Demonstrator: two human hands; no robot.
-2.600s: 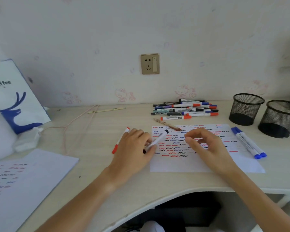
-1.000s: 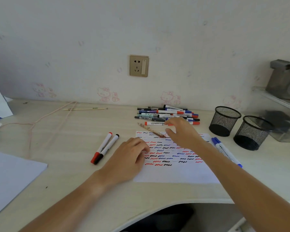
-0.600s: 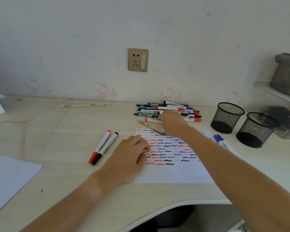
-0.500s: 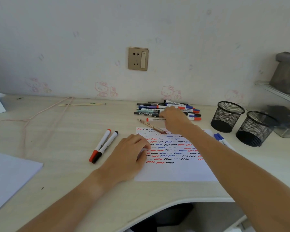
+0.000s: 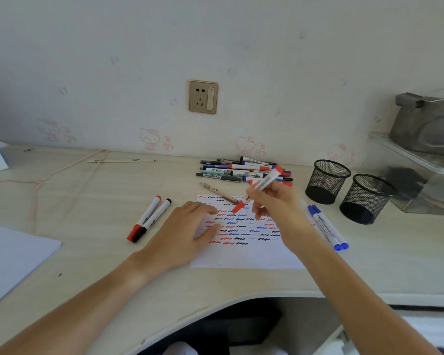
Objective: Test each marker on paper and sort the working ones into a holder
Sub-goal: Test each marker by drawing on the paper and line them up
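My right hand (image 5: 277,206) grips a red marker (image 5: 263,184) with its cap on, held slanted above the test paper (image 5: 244,254), red cap end pointing down-left. The paper carries rows of red, blue and black squiggles. My left hand (image 5: 182,234) rests flat on the paper's left edge, holding nothing. A pile of markers (image 5: 241,170) lies behind the paper. Two black mesh holders (image 5: 327,181) (image 5: 367,198) stand at the right, both looking empty. A red and a black marker (image 5: 149,219) lie left of the paper; two blue markers (image 5: 327,228) lie to its right.
A patterned pencil (image 5: 219,193) lies across the paper's top edge. A pink cord (image 5: 49,178) and a thin stick (image 5: 121,160) lie at the back left. Another sheet (image 5: 10,254) sits at the left edge; a clear shelf (image 5: 420,162) stands at the far right.
My right hand reached to the marker pile, took a red marker and brought it back over the paper. The black marker held earlier now lies beside the red one on the left.
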